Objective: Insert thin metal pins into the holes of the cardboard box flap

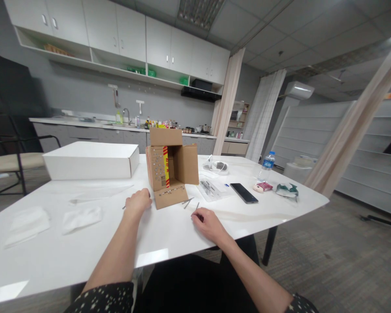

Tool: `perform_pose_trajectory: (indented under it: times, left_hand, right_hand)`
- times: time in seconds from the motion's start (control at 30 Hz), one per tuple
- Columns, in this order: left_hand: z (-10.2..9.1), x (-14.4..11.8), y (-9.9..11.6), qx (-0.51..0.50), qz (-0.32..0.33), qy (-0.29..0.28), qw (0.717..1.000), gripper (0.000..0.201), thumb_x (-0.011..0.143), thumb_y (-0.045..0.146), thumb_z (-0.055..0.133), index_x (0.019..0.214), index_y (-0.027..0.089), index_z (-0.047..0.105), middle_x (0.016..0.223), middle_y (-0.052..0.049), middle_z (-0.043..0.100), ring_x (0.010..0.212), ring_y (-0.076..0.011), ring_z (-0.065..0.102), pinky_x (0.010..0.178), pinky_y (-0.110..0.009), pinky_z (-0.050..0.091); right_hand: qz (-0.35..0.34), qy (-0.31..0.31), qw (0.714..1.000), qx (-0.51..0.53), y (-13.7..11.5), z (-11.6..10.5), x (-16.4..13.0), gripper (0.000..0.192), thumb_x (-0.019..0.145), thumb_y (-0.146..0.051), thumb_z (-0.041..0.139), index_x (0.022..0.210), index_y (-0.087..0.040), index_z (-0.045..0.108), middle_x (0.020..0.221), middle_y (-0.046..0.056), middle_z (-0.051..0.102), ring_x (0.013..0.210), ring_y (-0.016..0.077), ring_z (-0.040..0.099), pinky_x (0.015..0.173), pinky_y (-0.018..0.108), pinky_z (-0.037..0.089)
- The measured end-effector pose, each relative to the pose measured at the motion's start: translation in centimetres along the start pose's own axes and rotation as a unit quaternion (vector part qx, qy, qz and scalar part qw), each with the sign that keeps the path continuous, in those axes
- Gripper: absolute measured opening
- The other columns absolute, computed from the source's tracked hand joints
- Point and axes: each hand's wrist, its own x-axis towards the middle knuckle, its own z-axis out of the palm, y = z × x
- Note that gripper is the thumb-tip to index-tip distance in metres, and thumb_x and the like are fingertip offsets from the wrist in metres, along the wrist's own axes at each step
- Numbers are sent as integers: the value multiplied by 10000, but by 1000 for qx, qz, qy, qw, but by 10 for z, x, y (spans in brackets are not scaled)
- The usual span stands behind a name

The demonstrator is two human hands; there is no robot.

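Observation:
An open cardboard box (158,167) stands on the white table, its opening facing me and its flaps spread. Small shiny round dots cover its left side and run along the front flap (171,198). My left hand (138,202) is closed beside that flap; a tiny dark tip shows at its left edge, and what the fingers hold is hidden. Nearer to me on the right, my right hand (207,222) is closed, with a thin grey rod (197,205) sticking up from its fingers. Several similar thin rods (188,202) lie by the flap's right corner.
A clear bag of slim metal pieces (211,189) and a black phone (244,192) lie to the right. Farther right are a water bottle (267,164) and a crumpled green-white wrapper (287,191). On the left are a white box (91,161) and tissues (82,218).

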Motion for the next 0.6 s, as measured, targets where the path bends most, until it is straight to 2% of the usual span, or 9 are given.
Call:
perform_pose_trajectory:
  times: [0.17,0.27,0.47,0.53,0.6]
  left_hand:
    - [5,4,-2,-4,13,-22,1000,331,722,176,541,1038,211,631,1092,-151,701,995,-285,669,788,-358,499]
    - [5,4,-3,-10,23,-20,999,355,732,157,515,1064,206,629,1130,-154,685,1019,-285,656,806,-367,498]
    - [0,-3,4,20,25,67,997,431,815,241,431,1214,181,584,1258,-192,583,1185,-327,540,917,-447,459]
    - [1,-4,6,20,26,58,998,480,820,258,428,1277,181,549,1298,-202,553,1221,-341,507,934,-465,447]
    - [4,-3,6,17,33,26,999,513,807,253,439,1308,191,533,1338,-197,534,1245,-350,489,945,-478,440]
  right_hand:
    - [-3,1,1000,1,0,0,0,171,857,-152,527,791,-167,684,788,38,679,718,156,581,690,248,415]
    - [-2,0,1000,-1,2,1,0,168,859,-152,530,795,-164,685,791,39,680,722,157,583,696,248,415]
    - [-5,0,1000,1,3,1,0,169,865,-156,527,802,-170,683,801,36,683,726,154,583,693,245,415]
    - [-5,0,1000,2,3,1,0,166,864,-160,529,800,-172,682,798,35,682,725,155,583,692,245,415]
    - [-5,2,1000,2,2,1,0,166,863,-161,528,794,-172,679,794,35,679,721,154,580,689,246,414]
